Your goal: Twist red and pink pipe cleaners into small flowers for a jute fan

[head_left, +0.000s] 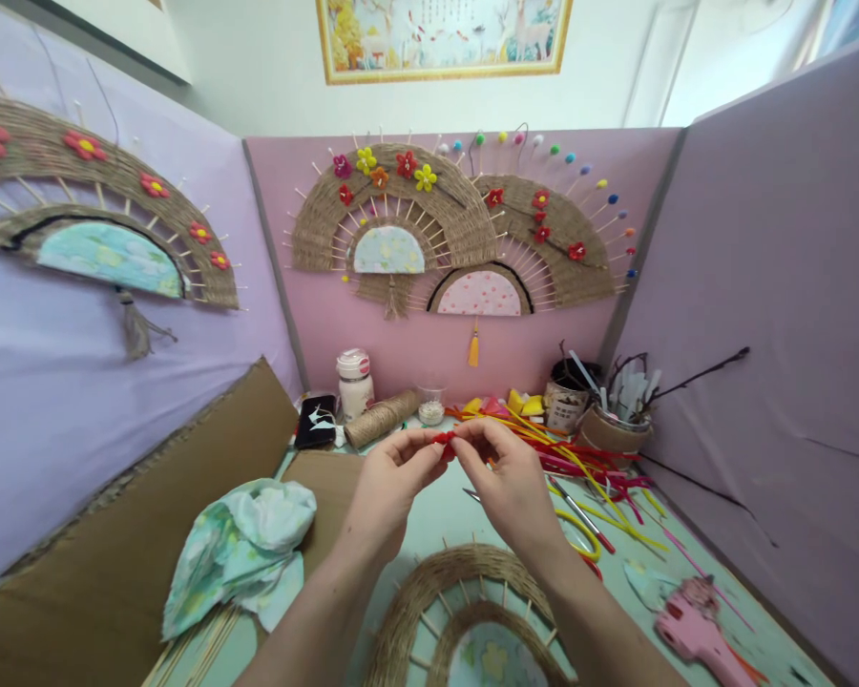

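Note:
Both hands are raised over the table, fingertips nearly meeting at the middle of the head view. My left hand [395, 479] pinches one side of a small red fuzzy piece [445, 441] between thumb and fingers. The other side of that piece is pinched by my right hand [507, 469]. Fingers cover much of the red piece, so its full shape is hidden. Below the hands lies a woven twine fan [465, 563] with thin sticks and a pale floral cloth centre, partly behind my forearms.
Scissors [579, 534], a pen [583, 515] and coloured fuzzy stems [544, 444] lie right. A pink glue gun [698, 630] sits front right. Crumpled cloth [247, 549] and cardboard [150, 487] are left. Behind stand a twine roll [383, 418], bottle [356, 386] and cups [565, 405].

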Tool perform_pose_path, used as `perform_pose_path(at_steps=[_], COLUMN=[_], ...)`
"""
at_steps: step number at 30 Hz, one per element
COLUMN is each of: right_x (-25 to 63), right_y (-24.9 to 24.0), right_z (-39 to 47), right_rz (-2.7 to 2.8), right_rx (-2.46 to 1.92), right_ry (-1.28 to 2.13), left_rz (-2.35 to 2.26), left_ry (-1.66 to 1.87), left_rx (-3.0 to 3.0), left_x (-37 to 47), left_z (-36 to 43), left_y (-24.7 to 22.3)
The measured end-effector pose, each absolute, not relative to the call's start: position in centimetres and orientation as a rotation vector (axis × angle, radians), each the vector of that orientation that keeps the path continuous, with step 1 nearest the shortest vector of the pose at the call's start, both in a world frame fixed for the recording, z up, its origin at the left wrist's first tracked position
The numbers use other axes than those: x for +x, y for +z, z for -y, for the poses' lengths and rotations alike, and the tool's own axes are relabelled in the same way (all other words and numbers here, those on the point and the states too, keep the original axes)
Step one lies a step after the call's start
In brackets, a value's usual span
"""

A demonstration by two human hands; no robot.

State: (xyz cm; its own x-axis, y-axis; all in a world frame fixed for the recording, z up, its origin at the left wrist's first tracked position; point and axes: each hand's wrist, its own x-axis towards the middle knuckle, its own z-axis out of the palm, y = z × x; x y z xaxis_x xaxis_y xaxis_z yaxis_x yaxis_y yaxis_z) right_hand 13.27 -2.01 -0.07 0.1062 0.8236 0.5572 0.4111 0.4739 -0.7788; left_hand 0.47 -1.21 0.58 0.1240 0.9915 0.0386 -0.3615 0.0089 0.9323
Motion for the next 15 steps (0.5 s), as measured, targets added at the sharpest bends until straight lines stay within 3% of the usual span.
perform_pose_path(at_steps=[10,15], right_x=[13.6,14.9], right_y=[0.4,1.5], right_z=[2.3,2.9], right_rz=[1.54,1.598], right_rx=[-1.074,-0.986], right_ry=[0.532,0.227], left_rz=[-0.785,-0.694], left_ry=[1.251,1.104], left_rx=[0.964,0.843], left_x=[0.4,-0.8], left_z=[0.8,0.3], left_y=[0.3,0.6])
